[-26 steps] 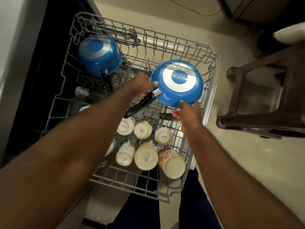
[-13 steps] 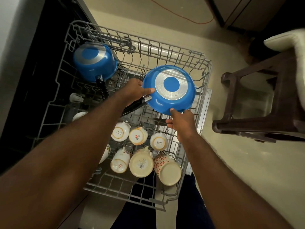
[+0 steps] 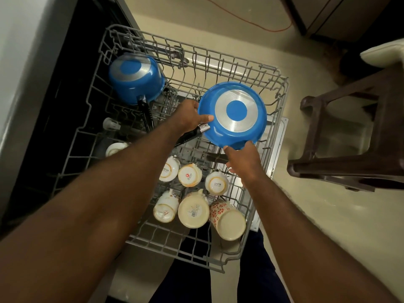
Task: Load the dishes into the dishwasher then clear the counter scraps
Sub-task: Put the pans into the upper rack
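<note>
Left hand [image 3: 188,119] grips the upturned blue pan [image 3: 236,114] at the rim where its black handle [image 3: 188,137] runs back under my wrist; right hand [image 3: 242,158] pinches the near rim; pan hangs over the far-right tines of the rack [image 3: 282,84]; cups [image 3: 193,212] nearer me, saucepan [image 3: 135,77] well left.

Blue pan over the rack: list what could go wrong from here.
1. The pan is held upside down by its rim alone, with the left hand beside the handle joint and the right hand at the near edge. It could slip and hit the mugs close by.
2. Its long handle sticks out toward the saucepan. It may snag on the rack wires as the pan goes down.
</note>
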